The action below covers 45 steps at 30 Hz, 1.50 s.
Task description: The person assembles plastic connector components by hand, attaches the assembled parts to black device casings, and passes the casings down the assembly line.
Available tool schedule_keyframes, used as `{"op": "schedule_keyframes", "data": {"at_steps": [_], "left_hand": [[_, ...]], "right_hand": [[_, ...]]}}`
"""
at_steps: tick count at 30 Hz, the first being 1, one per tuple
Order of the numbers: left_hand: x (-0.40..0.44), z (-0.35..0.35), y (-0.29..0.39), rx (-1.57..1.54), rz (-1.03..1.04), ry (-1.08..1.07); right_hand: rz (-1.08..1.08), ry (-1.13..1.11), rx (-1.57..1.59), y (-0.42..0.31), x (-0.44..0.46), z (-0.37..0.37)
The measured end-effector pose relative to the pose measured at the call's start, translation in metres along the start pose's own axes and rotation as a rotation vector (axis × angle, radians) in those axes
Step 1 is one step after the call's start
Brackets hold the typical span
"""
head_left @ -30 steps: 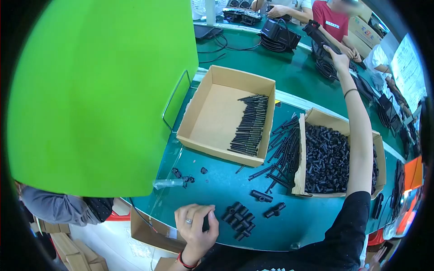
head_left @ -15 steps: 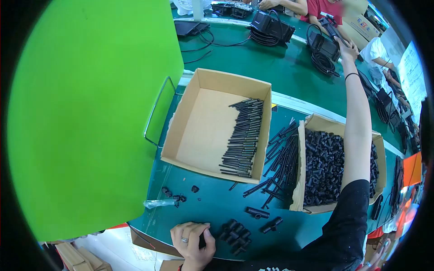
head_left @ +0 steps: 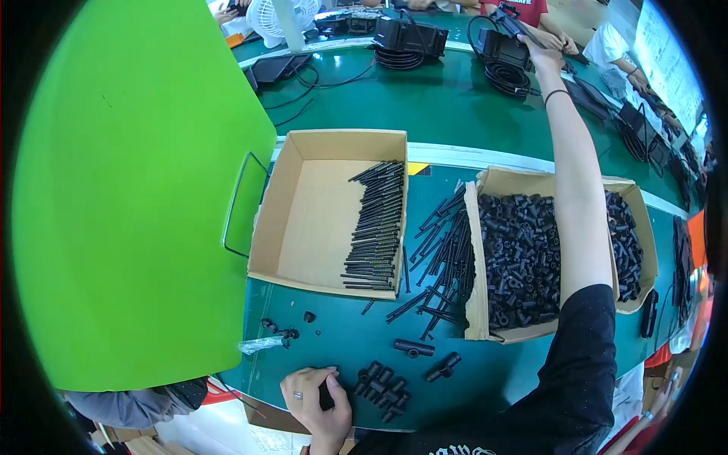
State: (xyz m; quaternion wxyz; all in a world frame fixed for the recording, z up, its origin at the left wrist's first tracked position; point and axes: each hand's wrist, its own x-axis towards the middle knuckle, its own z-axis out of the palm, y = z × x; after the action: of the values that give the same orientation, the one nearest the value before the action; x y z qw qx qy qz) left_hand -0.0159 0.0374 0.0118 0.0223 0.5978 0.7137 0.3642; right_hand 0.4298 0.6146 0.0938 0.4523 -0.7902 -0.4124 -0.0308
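Observation:
My left hand (head_left: pixel 312 400), with a ring on one finger, rests at the front edge of the green table. Its fingers are curled towards the thumb; a dark patch shows inside the curl, and I cannot make out what it is. Right of it lies a cluster of black tube fittings (head_left: pixel 381 388), with two more fittings (head_left: pixel 414 348) just behind. My right arm stretches over a box of small black parts (head_left: pixel 523 250). At the far side, my right hand (head_left: pixel 544 59) is closed around a long dark device (head_left: pixel 513 21) beside a black cabled unit (head_left: pixel 503 51).
A cardboard box (head_left: pixel 315 212) holds a row of long black screws (head_left: pixel 377 227). More loose screws (head_left: pixel 447 258) lie between the boxes. A green panel (head_left: pixel 144 197) with a wire handle stands at left. Other people (head_left: pixel 531 15) sit across the table, near a white fan (head_left: pixel 274 17).
The view has shifted, so the table and boxes sit further left in it. My right hand stays at the dark device; my left hand keeps its curled pose.

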Motion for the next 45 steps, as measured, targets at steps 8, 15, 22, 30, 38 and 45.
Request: {"op": "schedule_keyframes", "data": {"at_steps": [8,15,22,30,38,45], "left_hand": [[-0.003,0.002,0.0,-0.008,-0.022,0.022],[-0.003,0.003,-0.002,-0.003,0.045,0.031],[-0.001,0.002,0.002,-0.006,0.061,0.05],[0.0,0.002,0.001,-0.021,0.078,0.049],[0.001,0.001,-0.001,-0.022,0.074,0.046],[0.002,0.002,-0.006,-0.048,0.078,0.072]], "right_hand": [[0.059,0.05,0.123,0.003,-0.019,-0.013],[0.06,-0.003,0.029,0.0,-0.028,-0.04],[0.039,-0.03,0.058,-0.002,-0.023,-0.041],[0.0,-0.051,0.013,-0.008,-0.027,-0.039],[-0.245,0.015,0.059,0.012,0.006,-0.01],[-0.439,-0.018,-0.292,0.025,0.037,0.006]]}}
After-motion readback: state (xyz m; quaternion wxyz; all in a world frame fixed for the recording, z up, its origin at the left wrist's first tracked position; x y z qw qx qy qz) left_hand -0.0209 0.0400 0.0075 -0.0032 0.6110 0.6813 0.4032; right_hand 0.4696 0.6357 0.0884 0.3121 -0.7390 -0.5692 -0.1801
